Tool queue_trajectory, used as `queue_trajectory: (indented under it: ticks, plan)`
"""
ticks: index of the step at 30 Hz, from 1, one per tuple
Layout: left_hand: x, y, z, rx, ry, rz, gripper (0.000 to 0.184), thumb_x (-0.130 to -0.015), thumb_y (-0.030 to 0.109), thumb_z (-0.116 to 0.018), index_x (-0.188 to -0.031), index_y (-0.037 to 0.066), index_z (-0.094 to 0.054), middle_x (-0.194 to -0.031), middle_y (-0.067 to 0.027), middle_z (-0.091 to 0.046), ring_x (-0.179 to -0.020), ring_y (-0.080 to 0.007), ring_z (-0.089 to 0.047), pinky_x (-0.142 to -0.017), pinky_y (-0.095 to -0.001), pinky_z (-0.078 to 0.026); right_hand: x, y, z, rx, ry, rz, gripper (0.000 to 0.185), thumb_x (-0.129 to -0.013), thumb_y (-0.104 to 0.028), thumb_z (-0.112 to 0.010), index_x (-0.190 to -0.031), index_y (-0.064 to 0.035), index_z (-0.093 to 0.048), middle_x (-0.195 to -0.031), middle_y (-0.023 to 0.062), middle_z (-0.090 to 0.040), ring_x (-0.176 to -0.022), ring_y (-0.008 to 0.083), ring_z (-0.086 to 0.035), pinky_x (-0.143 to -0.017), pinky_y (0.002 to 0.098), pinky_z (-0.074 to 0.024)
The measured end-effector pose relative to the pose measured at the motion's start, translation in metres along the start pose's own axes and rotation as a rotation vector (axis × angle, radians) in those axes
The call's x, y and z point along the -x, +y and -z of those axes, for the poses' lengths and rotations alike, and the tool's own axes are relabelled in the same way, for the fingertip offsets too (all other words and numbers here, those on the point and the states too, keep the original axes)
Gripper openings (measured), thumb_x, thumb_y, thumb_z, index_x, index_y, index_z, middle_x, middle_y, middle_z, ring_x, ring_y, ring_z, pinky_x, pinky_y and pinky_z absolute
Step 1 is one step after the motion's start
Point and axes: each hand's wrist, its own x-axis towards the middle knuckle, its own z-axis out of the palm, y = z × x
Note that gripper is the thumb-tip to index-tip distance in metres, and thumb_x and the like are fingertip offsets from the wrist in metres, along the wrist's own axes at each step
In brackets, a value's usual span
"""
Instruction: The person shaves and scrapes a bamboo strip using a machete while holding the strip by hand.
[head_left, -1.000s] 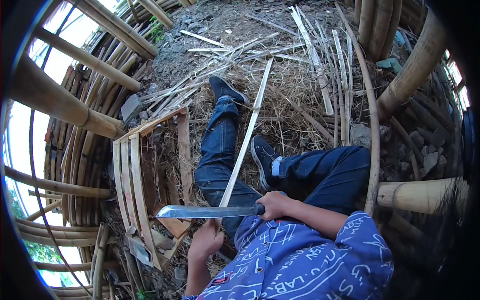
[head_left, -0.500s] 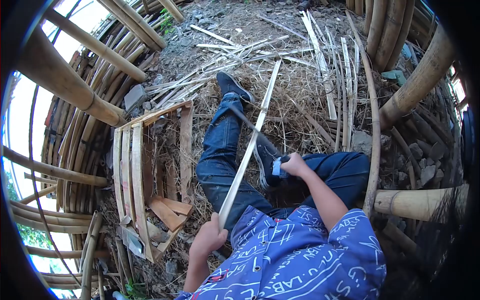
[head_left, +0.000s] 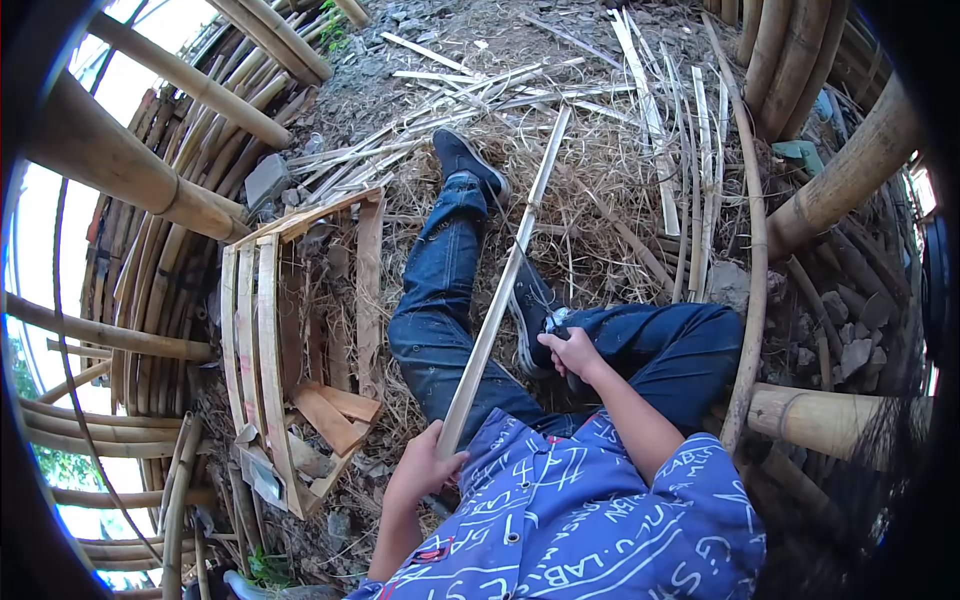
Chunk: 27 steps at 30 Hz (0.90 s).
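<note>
Read the clock from mid-view, with 12 away from the body. Best to hold the jeans legs parted, toward 12 and toward 3, for stroke room. Leave the wooden crate between 8 and 9, well apart from the cutting. Steady the pale strip along its slant from 1 down to between 6 and 7. Set the long knife, between 2 and 3 near centre, at a shallow angle to the strip; cannot tell whether biting or merely touching. Mind the nearer shoe at 4, close by the blade and probably the chief hazard. With the right hand at 4, gripping the knife handle, favour light, even strokes. With the left hand between 6 and 7, closed around the strip's lower end, clamp firmly, fingers clear of the edge.
</note>
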Motion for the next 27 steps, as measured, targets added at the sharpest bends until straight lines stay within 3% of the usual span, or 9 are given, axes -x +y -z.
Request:
queue_trajectory:
  ticks: [2,5,8,12,15,19,21,22,27]
  plan:
    - [-0.002,-0.001,0.001,0.115,-0.056,-0.018,0.033,-0.085,0.008,-0.070,-0.110,0.004,-0.049,-0.065,-0.0043,-0.059,-0.049,-0.0101,-0.057,-0.041,-0.0260,-0.043,0.005,-0.010,0.001,-0.096,-0.026,-0.062,0.043,-0.088,-0.042,-0.066,-0.066,-0.0075,-0.052,-0.053,0.0034,-0.052,-0.040,0.0135,-0.049,-0.040,0.0286,-0.0408]
    - [-0.001,0.007,0.000,0.291,-0.119,-0.057,0.028,-0.090,0.011,-0.066,-0.111,0.008,-0.048,-0.061,0.0040,-0.047,-0.045,-0.0050,-0.044,-0.038,-0.0224,-0.035,0.014,-0.022,0.002,-0.158,-0.025,-0.110,0.045,-0.089,-0.045,-0.063,-0.067,-0.0080,-0.051,-0.053,0.0032,-0.051,-0.041,0.0133,-0.050,-0.040,0.0286,-0.0411]
    - [-0.001,0.009,0.002,0.861,-0.372,0.223,0.019,-0.095,0.024,-0.060,-0.105,0.013,-0.048,-0.063,0.0081,-0.035,-0.047,-0.0027,-0.031,-0.040,-0.0193,-0.025,0.028,-0.022,-0.002,-0.110,0.001,-0.123,0.045,-0.090,-0.046,-0.063,-0.067,-0.0089,-0.050,-0.053,0.0028,-0.050,-0.040,0.0130,-0.049,-0.039,0.0282,-0.0406]
    - [-0.021,-0.031,-0.006,1.294,-0.706,0.276,0.024,-0.092,0.031,-0.056,-0.099,0.011,-0.044,-0.070,0.0046,-0.035,-0.050,-0.0045,-0.031,-0.041,-0.0193,-0.026,0.045,-0.021,-0.006,-0.093,-0.047,-0.153,0.045,-0.090,-0.046,-0.063,-0.067,-0.0093,-0.050,-0.053,0.0024,-0.050,-0.040,0.0125,-0.049,-0.039,0.0278,-0.0400]
    - [-0.033,-0.045,-0.025,1.380,-0.765,0.336,0.025,-0.091,0.033,-0.057,-0.096,0.013,-0.043,-0.072,0.0044,-0.035,-0.051,-0.0047,-0.031,-0.040,-0.0189,-0.025,0.058,-0.021,-0.012,-0.015,-0.082,-0.181,0.046,-0.091,-0.046,-0.062,-0.066,-0.0087,-0.051,-0.052,0.0016,-0.050,-0.041,0.0113,-0.049,-0.039,0.0272,-0.0395]
    - [-0.029,-0.024,-0.043,0.520,-0.263,0.191,0.020,-0.096,0.024,-0.057,-0.091,0.006,-0.051,-0.065,0.0043,-0.045,-0.045,-0.0052,-0.039,-0.039,-0.0233,-0.034,0.068,-0.001,-0.017,0.207,-0.238,-0.041,0.052,-0.089,-0.048,-0.064,-0.064,-0.0033,-0.056,-0.051,0.0034,-0.051,-0.045,0.0115,-0.052,-0.044,0.0306,-0.0414]
    - [-0.029,-0.024,-0.043,0.441,-0.218,0.171,0.021,-0.097,0.027,-0.055,-0.094,0.006,-0.053,-0.066,0.0036,-0.046,-0.049,-0.0055,-0.042,-0.042,-0.0231,-0.037,0.066,0.000,-0.018,0.559,-0.261,0.250,0.052,-0.085,-0.050,-0.067,-0.069,0.0003,-0.062,-0.055,0.0110,-0.057,-0.052,0.0201,-0.060,-0.052,0.0363,-0.0466]
    - [-0.029,-0.024,-0.042,0.358,-0.163,0.140,0.024,-0.098,0.030,-0.053,-0.097,0.006,-0.054,-0.068,0.0029,-0.048,-0.053,-0.0058,-0.045,-0.044,-0.0228,-0.040,0.067,-0.003,-0.019,0.664,-0.214,0.231,0.055,-0.081,-0.053,-0.068,-0.076,0.0017,-0.067,-0.062,0.0172,-0.063,-0.061,0.0291,-0.066,-0.060,0.0399,-0.0493]
    - [-0.026,-0.017,-0.031,0.362,-0.134,0.155,0.026,-0.100,0.027,-0.049,-0.103,0.003,-0.055,-0.069,0.0005,-0.050,-0.052,-0.0089,-0.047,-0.043,-0.0263,-0.042,0.059,-0.022,-0.017,0.757,-0.206,0.218,0.056,-0.080,-0.056,-0.067,-0.077,-0.0007,-0.069,-0.065,0.0180,-0.065,-0.066,0.0342,-0.067,-0.063,0.0414,-0.0505]
